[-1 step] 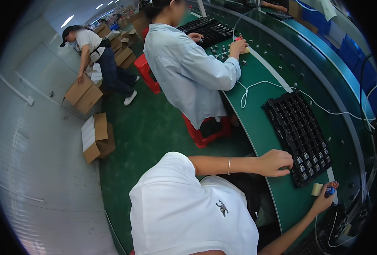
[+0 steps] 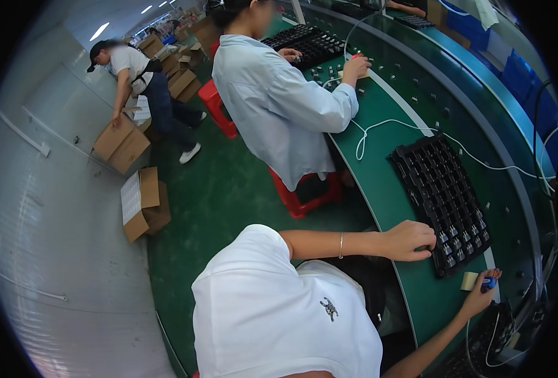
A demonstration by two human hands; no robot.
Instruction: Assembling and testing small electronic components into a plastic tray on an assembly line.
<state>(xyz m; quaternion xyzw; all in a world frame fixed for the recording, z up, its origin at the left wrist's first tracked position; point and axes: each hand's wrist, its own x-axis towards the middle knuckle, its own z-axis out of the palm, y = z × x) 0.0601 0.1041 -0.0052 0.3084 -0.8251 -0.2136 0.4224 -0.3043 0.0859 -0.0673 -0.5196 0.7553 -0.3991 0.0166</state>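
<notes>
My left hand (image 2: 411, 240) is at the near edge of a black tray (image 2: 425, 200), its fingers curled in toward the tray. What they hold, if anything, is hidden. The tray lies lengthwise on the green bench and has rows of pockets; small metallic parts (image 2: 460, 242) fill several of them at the end closest to my hands. My right hand (image 2: 478, 297), beyond that end of the tray, is closed round a small blue object (image 2: 488, 284) whose kind does not show. Touching or close beside those fingers is a cream-coloured block (image 2: 469, 281).
A white cable (image 2: 395, 121) loops across the green bench (image 2: 370, 170). Further up the bench a co-worker in a light blue shirt (image 2: 272, 94) sits at another black tray (image 2: 310, 47), with small loose parts around. Open cardboard boxes (image 2: 145, 205) stand by the wall, where another person bends.
My hands are almost still. The bending person has shifted slightly, and the cardboard box in that person's grip sits a little lower and further left. The co-worker's right hand has moved slightly.
</notes>
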